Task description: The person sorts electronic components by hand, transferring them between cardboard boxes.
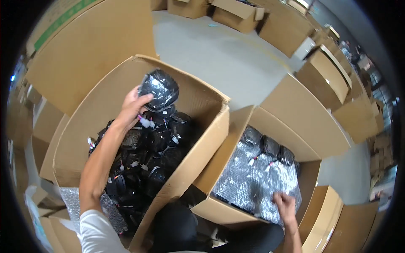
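Observation:
My left hand (134, 105) is closed round a black rounded part (159, 90) in clear plastic film. It holds this above the large open carton (202, 149) on the left. A white connector plug (146, 122) on coloured wires hangs just below the hand. Piled in that carton are many similar black wrapped parts (162, 139) with wires and plugs. My right hand (286, 206) hovers with curled fingers over the bubble wrap (257, 181) in the smaller carton (223, 217); nothing shows in it. Along that carton's far side sit several wrapped black parts (271, 146).
A tall cardboard panel (97, 50) stands behind the left carton. Raised flaps (301, 114) edge the right carton. More cartons (238, 14) stand across the grey floor (211, 50) and down the right side. My knees (173, 227) are against both cartons' near sides. Loose bubble wrap (71, 200) lies at the left carton's near corner.

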The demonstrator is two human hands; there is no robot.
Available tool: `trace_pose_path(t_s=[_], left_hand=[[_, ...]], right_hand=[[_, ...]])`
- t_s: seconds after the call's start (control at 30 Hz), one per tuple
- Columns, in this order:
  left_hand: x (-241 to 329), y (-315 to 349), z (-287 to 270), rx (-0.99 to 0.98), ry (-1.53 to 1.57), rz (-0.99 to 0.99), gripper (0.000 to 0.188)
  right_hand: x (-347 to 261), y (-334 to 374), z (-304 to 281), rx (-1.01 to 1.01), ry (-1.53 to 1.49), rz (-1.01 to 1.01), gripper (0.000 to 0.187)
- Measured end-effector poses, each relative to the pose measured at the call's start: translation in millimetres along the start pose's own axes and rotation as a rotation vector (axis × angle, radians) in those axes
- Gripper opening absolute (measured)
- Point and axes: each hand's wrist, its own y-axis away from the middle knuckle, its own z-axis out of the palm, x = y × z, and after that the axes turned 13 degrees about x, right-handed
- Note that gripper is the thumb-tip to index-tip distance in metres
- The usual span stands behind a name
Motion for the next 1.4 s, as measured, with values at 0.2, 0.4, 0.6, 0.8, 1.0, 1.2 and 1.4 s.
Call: trace_pose_path(t_s=[0.2, 0.4, 0.6, 0.8, 1.0, 1.2, 1.4], left_hand=[[72.3, 110.5, 130.1, -0.365, -0.438, -0.067, 0.056], [16.5, 96.6, 96.9, -0.448, -0.663, 0.120, 0.039], [-86.1, 50.8, -166.3, -0.050, -1.793, 0.334, 0.098], [-98.1, 30.6, -151.0, -0.030, -1.931, 0.120, 0.081], [-97.3, 25.5, -158.0, -0.121, -1.914, 0.074, 0.068], [10.1, 38.7, -235.2, 0.433, -1.638, -0.010, 0.038], [60.3, 98.2, 3.7, 0.223, -0.336, -0.025, 0.034]], right_hand=[[-179.4, -29.5, 87.9, -0.275, -1.107, -0.245, 0.058], [-142.4, -47.0, 38.4, -0.157, -1.209, -0.011, 0.056], [54.6, -124.1, -68.0, 0.489, -1.101, 0.334, 0.043], [166.0, -165.5, -48.0, 0.442, -1.154, 0.460, 0.036], [226.0, -184.8, -19.7, 0.756, 0.151, 0.277, 0.059], [155.8, -159.7, 1.1, 0.645, 0.532, -0.263, 0.050], [29.0, -101.1, -15.8, 0.312, -0.122, -0.258, 0.043]])
